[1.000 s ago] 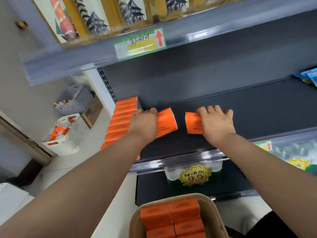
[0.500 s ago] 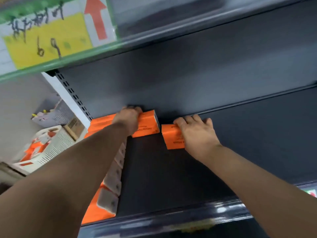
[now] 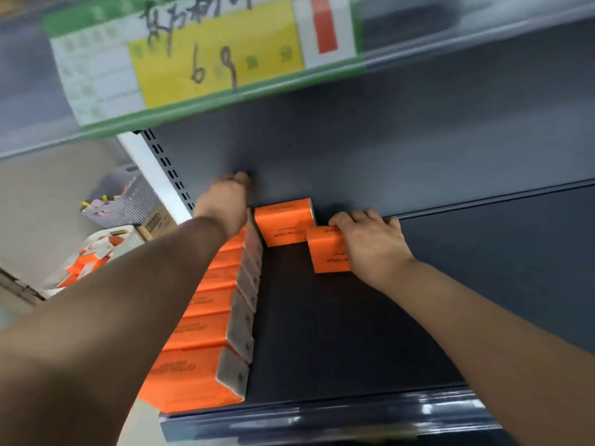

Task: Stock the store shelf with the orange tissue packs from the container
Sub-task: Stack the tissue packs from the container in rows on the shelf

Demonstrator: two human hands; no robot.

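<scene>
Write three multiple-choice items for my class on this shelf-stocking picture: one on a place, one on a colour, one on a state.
1. Where does the row of orange rectangular tissue packs stand?
A. Along the left end of the dark metal shelf
B. Along its right end
C. On the floor

2. What colour is the middle of the paper price label above?
A. Blue
B. Yellow
C. Pink

3. What is the right hand doing?
A. Hanging free
B. Gripping the shelf edge
C. Resting on an orange pack

Answers: 1 A, the row runs front to back at the left end; 2 B, yellow behind the handwriting; 3 C, fingers lie over the pack.
</scene>
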